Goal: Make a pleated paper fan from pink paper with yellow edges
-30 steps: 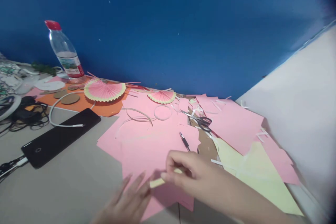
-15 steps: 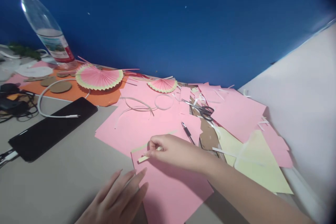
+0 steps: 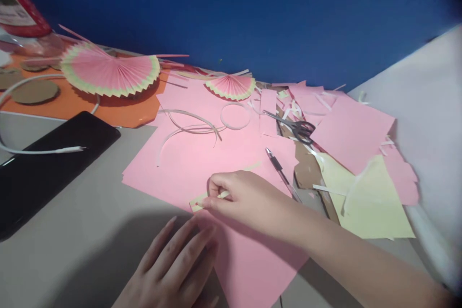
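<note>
Pale yellow strip (image 3: 224, 195) was located at the far left corner of the pink sheet (image 3: 258, 260), pinched between thumb and curled fingers of the right hand (image 3: 249, 197). Compared with the previous view, its free end had shifted from just short of the yellow edge band (image 3: 199, 199) to meet it; judged to be an alignment of strip with edge, bonding not confirmed. Left hand (image 3: 169, 269) lay with fingers loosely spread, holding nothing, tips at the sheet's left side; pressure could not be told. Strip: narrow, matte, flat at the tip. Sheet: smooth, straight-edged. Beyond lay a slim pen (image 3: 279, 168) and dark-handled scissors (image 3: 301, 130). Farther back, a large pleated fan (image 3: 115, 70) and small pleated fan (image 3: 231, 85) showed crisp radial folds and zigzag yellow rims. Grey surface (image 3: 43, 255) appeared smooth.
</note>
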